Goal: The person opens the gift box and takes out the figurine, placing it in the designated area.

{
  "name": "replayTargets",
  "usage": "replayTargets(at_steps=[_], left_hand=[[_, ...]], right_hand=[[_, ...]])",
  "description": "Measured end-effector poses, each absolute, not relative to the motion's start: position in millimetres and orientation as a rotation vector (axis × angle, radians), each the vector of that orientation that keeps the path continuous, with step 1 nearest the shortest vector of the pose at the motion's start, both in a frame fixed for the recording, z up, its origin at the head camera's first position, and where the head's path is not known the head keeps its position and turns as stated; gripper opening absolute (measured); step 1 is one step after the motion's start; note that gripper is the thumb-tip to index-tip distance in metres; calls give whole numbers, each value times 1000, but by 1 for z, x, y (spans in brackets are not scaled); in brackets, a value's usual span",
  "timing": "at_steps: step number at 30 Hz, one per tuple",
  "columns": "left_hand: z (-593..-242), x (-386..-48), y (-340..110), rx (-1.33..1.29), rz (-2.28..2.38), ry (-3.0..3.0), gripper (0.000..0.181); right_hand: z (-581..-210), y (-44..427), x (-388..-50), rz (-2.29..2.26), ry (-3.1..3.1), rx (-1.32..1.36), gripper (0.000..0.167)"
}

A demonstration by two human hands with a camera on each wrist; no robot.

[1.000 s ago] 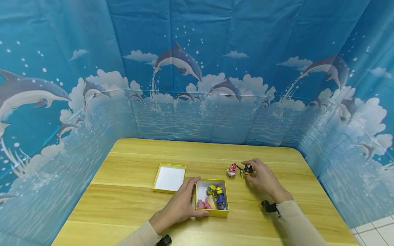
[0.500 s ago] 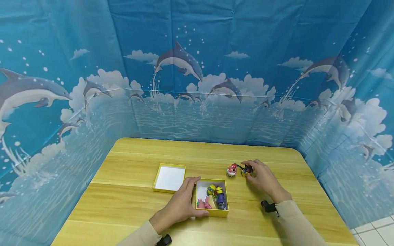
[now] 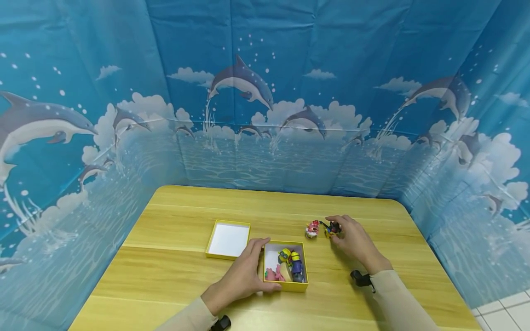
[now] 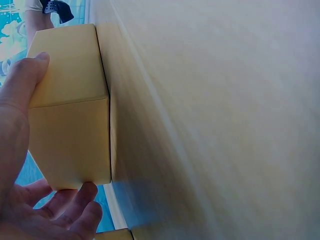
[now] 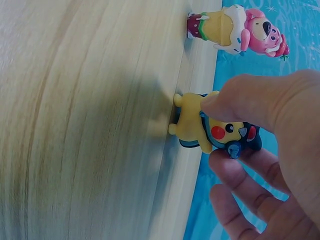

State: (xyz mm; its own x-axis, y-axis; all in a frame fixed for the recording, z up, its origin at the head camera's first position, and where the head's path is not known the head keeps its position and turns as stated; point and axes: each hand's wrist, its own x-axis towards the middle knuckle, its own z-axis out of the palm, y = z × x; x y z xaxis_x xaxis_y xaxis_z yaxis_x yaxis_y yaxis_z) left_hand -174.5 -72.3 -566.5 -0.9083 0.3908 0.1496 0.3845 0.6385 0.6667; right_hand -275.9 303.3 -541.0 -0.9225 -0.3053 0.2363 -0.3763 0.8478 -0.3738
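Note:
My left hand grips the yellow open-topped box, thumb on the near wall and fingers at the far left corner. In the left wrist view, the outside of the box faces the camera. Inside it lie several toy figurines, some pink and some yellow with blue. At the table's right side, my right hand pinches a yellow Pikachu figurine with a dark hood, upright with its feet at the tabletop. Beside that stands a pink bear figurine on a cone-like base, apart from the hand.
A shallow yellow box lid with a white inside lies behind and left of the box. The wooden table ends at a blue dolphin-print curtain along the back and sides.
The Pikachu figurine has turned slightly in my right hand, which stays at almost the same spot. My left hand and the box have not moved.

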Motion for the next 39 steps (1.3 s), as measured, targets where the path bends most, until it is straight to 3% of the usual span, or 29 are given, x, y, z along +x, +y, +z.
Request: replayTargets(at_steps=[21, 39], left_hand=[[-567, -175, -72, 666, 1154, 2817, 132], [-568, -175, -73, 656, 1160, 2813, 131]], right_hand=[[-536, 306, -265, 578, -2795, 542, 70], [-524, 302, -250, 516, -2659, 581, 68]])
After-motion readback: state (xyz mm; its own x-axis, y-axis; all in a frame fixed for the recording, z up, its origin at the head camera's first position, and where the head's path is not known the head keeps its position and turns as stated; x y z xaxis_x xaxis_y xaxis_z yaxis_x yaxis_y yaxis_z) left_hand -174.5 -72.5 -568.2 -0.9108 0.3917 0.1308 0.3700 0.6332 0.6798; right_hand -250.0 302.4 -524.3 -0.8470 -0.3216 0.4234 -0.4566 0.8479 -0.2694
